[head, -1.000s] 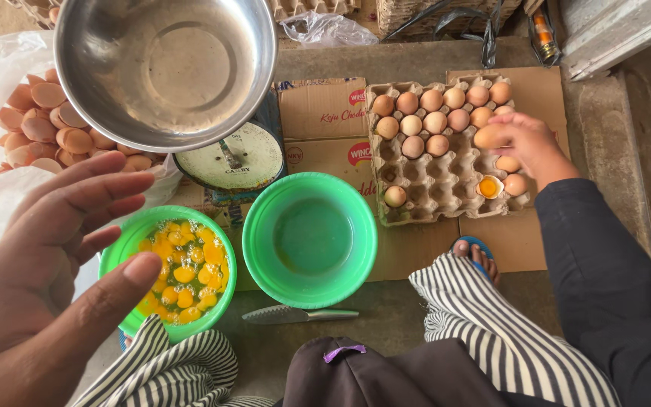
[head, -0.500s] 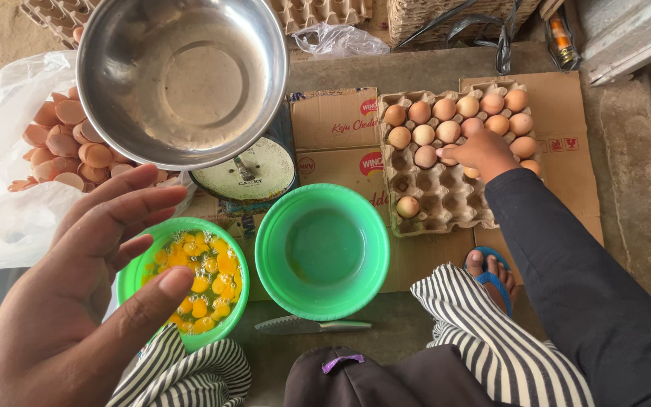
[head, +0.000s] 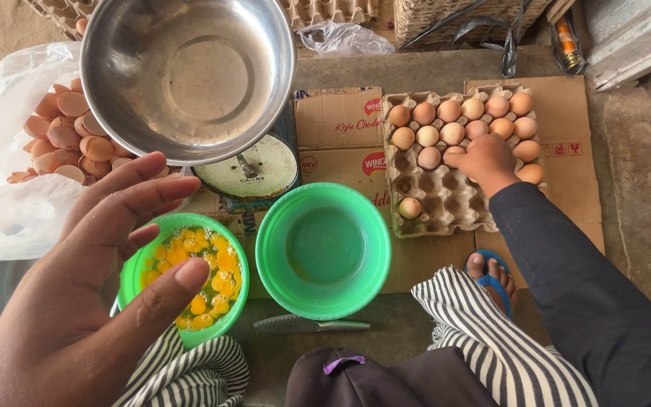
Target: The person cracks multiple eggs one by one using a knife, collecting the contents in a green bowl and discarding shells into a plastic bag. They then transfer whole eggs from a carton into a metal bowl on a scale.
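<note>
Grey pulp egg tray sits upper right of frame on flattened cardboard on the concrete floor. Right hand is in the tray, fingers curled down over a brown egg in the third row; looks like contact, but the palm hides the grip, so I can't tell if it's closed on it. Other eggs fill the top two rows; one lone egg sits lower left in the tray.

Left hand is lower left of frame, open, fingers spread, holding nothing. It hovers over the near rim of the small green bowl, which holds many yolks.

Key relation: the egg lies up and right of both bowls; the right hand is on it, the left is well apart. The empty larger green bowl sits between the tray and the yolk bowl, just down-left of the right hand.

Also there:
- knife on the floor below the empty bowl, long axis left-right, tip to the left
- steel scale pan upper left, dial scale under it
- eggshells on a clear plastic bag, far left
- striped trousers at the bottom, a foot in a blue sandal below the tray
</note>
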